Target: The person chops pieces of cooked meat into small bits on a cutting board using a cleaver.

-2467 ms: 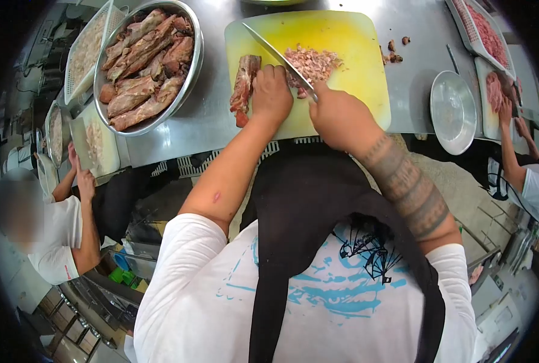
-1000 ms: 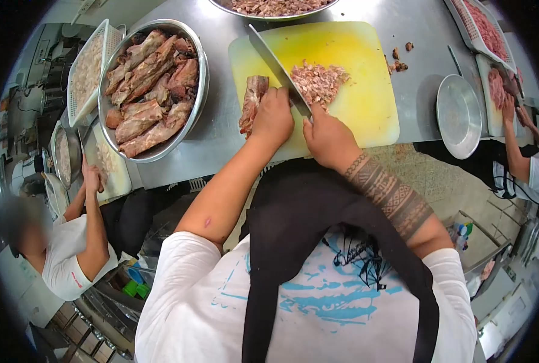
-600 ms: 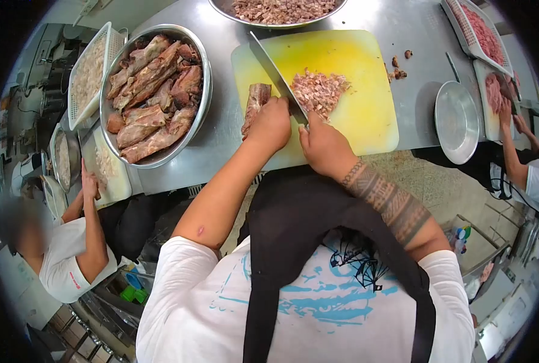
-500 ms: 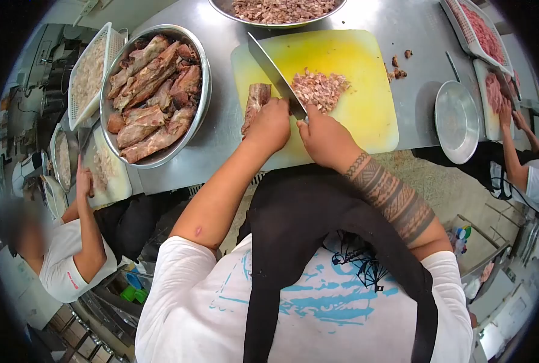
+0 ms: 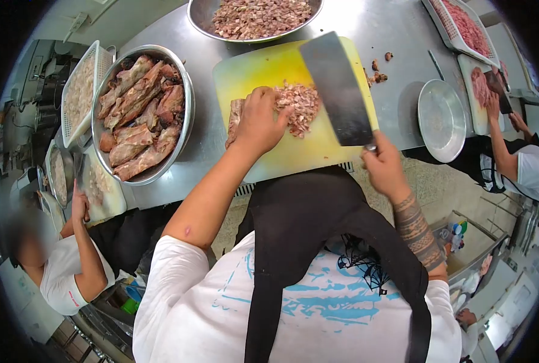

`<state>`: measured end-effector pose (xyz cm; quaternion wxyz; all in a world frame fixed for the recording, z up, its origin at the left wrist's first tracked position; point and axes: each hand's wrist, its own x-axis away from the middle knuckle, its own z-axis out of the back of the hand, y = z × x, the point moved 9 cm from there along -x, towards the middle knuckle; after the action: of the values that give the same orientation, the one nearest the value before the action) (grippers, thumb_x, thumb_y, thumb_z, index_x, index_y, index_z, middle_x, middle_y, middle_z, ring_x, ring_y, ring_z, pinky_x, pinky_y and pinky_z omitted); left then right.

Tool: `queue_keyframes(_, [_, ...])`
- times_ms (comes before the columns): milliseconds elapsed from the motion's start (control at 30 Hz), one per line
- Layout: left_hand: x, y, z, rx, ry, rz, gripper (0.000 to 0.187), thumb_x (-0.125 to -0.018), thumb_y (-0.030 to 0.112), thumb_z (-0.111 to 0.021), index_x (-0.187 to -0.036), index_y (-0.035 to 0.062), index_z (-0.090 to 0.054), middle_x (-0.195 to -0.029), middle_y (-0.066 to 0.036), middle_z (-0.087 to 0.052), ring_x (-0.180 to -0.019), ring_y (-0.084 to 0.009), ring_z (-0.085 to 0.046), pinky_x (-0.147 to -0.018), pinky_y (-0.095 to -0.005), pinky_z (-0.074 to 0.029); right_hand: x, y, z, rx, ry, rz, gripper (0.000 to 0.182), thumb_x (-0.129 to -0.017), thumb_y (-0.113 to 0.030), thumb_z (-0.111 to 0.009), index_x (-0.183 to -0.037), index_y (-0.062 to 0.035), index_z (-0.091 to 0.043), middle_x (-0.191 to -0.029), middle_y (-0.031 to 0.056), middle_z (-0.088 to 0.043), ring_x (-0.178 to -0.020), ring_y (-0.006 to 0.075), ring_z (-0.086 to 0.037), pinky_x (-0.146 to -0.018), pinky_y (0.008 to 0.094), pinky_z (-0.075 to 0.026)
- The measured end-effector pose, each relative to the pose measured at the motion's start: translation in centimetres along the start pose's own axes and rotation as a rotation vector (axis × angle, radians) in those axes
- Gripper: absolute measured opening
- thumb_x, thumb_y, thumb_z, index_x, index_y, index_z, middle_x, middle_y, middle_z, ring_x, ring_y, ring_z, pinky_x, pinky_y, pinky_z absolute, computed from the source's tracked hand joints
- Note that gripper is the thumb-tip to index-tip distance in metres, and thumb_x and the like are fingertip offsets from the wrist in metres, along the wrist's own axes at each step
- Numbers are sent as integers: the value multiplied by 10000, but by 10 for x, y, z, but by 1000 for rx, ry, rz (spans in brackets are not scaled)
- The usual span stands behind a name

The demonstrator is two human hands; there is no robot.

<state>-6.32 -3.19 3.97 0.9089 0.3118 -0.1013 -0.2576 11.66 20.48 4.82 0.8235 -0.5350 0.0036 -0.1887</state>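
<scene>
My right hand (image 5: 383, 163) is closed round the handle of a wide cleaver (image 5: 338, 91), whose blade lies flat-on to view over the right part of the yellow cutting board (image 5: 294, 154). My left hand (image 5: 262, 123) has its fingers apart, with the fingertips at the left edge of a pile of chopped meat (image 5: 298, 107). Left of that hand, partly covered by it, a long piece of meat (image 5: 235, 118) rests on the board. Whether the hand presses on either is unclear.
A steel bowl of large meat pieces (image 5: 139, 118) stands at the left, another of chopped meat (image 5: 260, 18) at the top. An empty metal bowl (image 5: 442, 121) is at the right. Co-workers (image 5: 76, 266) (image 5: 520, 166) stand on both sides; both hold knives.
The cleaver and my right hand have moved right, away from the long piece. My left hand has opened from its curled grip and shifted towards the chopped pile. The whole view has shifted slightly.
</scene>
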Motion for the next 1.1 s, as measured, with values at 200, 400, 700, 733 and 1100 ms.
queue_keyframes(200, [-23,-5,-50,-225,237,-157,857,-895,579,-728,-1529,68,-465,-1550,-264,-413,-1455,-457,-384,-1222,-564,-292,-18,55,52,-21,-41,-323,268,-991,-177,-671,-1198,-12,-632,-685,-25,-534,-517,73,-508,-471,276,-454])
queue_keyframes(400, [-9,32,-73,-192,113,-265,1025,-796,725,-734,-1577,141,-420,-1552,-272,-400,-1439,-502,-376,-1216,-602,-279,-67,66,45,91,-203,-276,304,-977,-207,-695,-1154,29,-626,-738,35,-615,-542,110,-585,-486,300,-496])
queue_keyframes(700, [7,56,-83,-272,344,14,1025,-785,697,-758,-1567,125,-422,-1576,-308,-341,-1444,-564,-321,-1190,-635,-293,-76,41,-47,236,-375,56,379,-892,-222,-753,-1085,77,-623,-886,264,-708,-807,393,-719,-769,463,-571])
queue_keyframes(733, [5,55,-86,-283,348,16,1025,-785,697,-758,-1567,125,-422,-1576,-308,-341,-1444,-564,-321,-1190,-635,-293,-66,31,-55,232,-371,21,362,-881,-205,-752,-1051,86,-618,-950,302,-700,-934,453,-703,-830,484,-559])
queue_keyframes(1100, [12,37,-67,-47,609,33,648,-940,273,-737,-1484,12,-501,-1515,-316,-435,-1419,-489,-413,-1181,-535,-353,-44,18,-94,41,-400,70,294,-898,-177,-709,-1029,71,-622,-923,325,-678,-906,503,-670,-831,528,-537])
